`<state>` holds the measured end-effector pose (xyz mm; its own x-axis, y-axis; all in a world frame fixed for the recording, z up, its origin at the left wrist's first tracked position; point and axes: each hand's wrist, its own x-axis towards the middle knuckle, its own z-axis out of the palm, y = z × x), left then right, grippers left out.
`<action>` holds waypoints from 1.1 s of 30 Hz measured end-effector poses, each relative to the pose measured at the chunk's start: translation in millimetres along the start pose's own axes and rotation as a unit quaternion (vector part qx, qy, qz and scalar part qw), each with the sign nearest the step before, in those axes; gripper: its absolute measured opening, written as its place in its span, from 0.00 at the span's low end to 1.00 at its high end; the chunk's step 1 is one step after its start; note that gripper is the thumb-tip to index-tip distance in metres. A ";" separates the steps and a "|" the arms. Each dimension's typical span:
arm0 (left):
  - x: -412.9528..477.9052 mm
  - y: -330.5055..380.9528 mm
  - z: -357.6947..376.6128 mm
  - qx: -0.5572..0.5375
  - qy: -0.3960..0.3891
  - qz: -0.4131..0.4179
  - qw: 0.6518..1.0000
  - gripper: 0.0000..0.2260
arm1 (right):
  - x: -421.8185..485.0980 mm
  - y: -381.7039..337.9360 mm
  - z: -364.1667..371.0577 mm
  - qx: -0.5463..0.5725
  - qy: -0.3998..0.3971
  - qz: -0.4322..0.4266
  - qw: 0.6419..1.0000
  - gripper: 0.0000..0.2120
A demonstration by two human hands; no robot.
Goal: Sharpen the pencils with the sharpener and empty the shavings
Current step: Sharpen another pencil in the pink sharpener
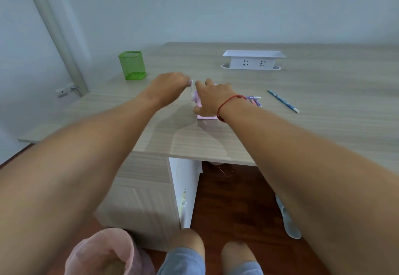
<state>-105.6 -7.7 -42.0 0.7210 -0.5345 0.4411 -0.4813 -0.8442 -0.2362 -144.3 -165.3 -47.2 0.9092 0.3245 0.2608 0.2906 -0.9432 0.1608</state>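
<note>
Now right hand (212, 99) round sharpener (205, 117)

No legible txt or labels anywhere.

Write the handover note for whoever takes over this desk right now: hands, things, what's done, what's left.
Left hand: pinches the white crank handle; it is blurred.
Right hand: grips the pink plastic box sharpener, holding it on the wood-grain desk.
Purple patterned pencils lie by the right wrist; whether one sits in the sharpener is hidden.
Blue pencil lies apart, further right.
Pink-lined waste bin stands on the floor, near left.
Done: cannot tell how many are sharpened.
Left: probably finish cranking, sharpen the rest, then empty the shavings into the bin.
</note>
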 end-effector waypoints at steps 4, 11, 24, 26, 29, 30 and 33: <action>-11.7 -0.2 -5.1 -0.021 0.064 0.039 0.997 0.09 | 13.1 0.8 1.7 -0.005 -0.024 0.009 1.000 0.27; -40.1 13.0 -0.1 -0.072 0.068 0.092 0.991 0.06 | 19.7 2.1 4.3 0.010 -0.032 0.018 0.999 0.27; 6.2 -4.2 37.3 0.023 -0.120 -0.008 0.992 0.10 | 16.9 10.6 6.6 -0.002 0.008 -0.025 1.000 0.25; 12.0 -8.1 27.9 0.041 -0.086 0.003 0.995 0.10 | 16.2 9.9 6.2 0.002 0.002 -0.023 1.000 0.25; 13.0 -11.2 7.6 0.023 -0.015 0.006 1.000 0.08 | 16.3 5.9 3.3 0.015 -0.014 -0.007 1.000 0.26; 11.8 -10.5 1.1 0.017 0.005 0.014 1.000 0.09 | 16.8 5.1 2.5 0.012 -0.018 -0.001 1.000 0.27; -8.1 -7.4 -7.9 -0.015 0.047 0.045 0.998 0.08 | 16.9 1.1 0.3 0.015 -0.032 -0.004 0.999 0.27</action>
<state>-111.9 3.2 -37.0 0.6247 -0.6011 0.4984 -0.5585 -0.7900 -0.2529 -128.5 -160.8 -42.9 0.9237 0.3283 0.1975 0.3063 -0.9424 0.1341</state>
